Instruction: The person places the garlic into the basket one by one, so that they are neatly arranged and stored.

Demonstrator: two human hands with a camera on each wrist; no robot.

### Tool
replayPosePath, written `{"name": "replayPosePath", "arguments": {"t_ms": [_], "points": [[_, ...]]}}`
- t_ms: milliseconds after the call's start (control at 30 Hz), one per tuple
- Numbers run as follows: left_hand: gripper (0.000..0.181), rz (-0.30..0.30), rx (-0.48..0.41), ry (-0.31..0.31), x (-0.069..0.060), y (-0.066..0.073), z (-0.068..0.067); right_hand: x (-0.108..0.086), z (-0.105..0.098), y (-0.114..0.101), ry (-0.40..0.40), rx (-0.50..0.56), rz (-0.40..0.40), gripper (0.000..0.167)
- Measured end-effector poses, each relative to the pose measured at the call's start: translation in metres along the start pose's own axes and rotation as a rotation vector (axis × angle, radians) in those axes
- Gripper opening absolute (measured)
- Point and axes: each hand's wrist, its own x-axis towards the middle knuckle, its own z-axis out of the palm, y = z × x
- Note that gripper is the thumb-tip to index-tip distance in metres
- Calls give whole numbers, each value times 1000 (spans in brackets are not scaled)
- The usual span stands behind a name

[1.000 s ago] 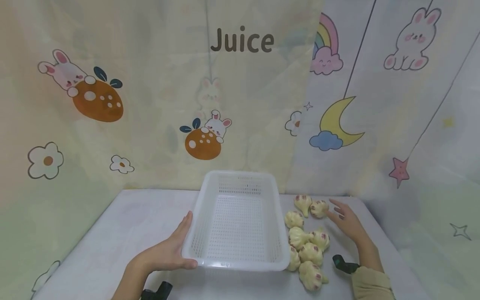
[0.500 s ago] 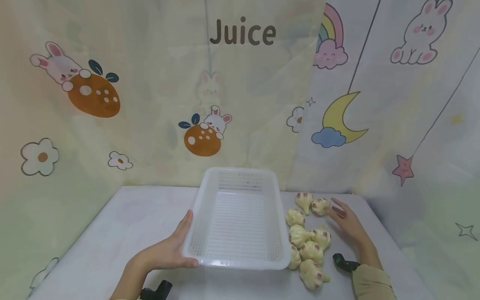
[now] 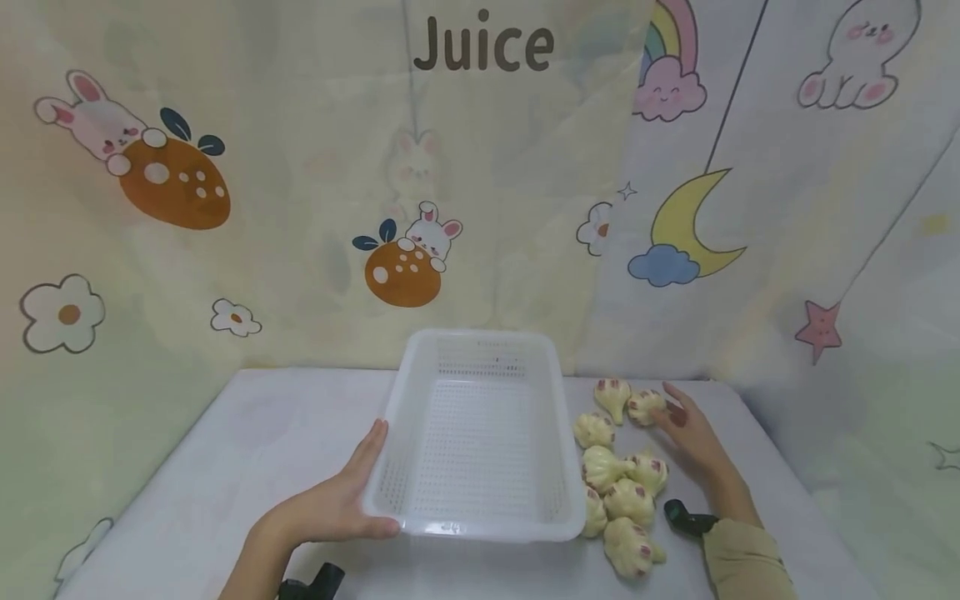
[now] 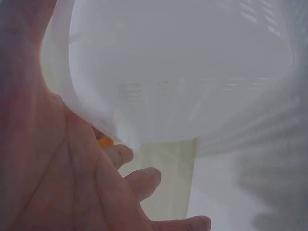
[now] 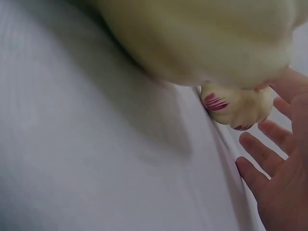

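The basket (image 3: 476, 450) is over the table (image 3: 262, 442); whether it rests fully cannot be told. The left hand (image 3: 337, 500) grips its near left corner between thumb and fingers, presumably to steady it, opening toward the person. Garlic (image 3: 629, 502) lies right of the basket, likely for easy reach. Farther right, the right hand (image 3: 692, 429), fingers spread, meets one bulb (image 3: 644, 407) without enclosing it.
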Motion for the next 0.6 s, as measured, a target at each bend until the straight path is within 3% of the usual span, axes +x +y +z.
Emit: {"name": "replayPosePath", "arguments": {"t_ms": [600], "points": [[125, 0, -4, 0, 2, -2, 0, 4, 5, -1, 23, -65, -34, 76]]}}
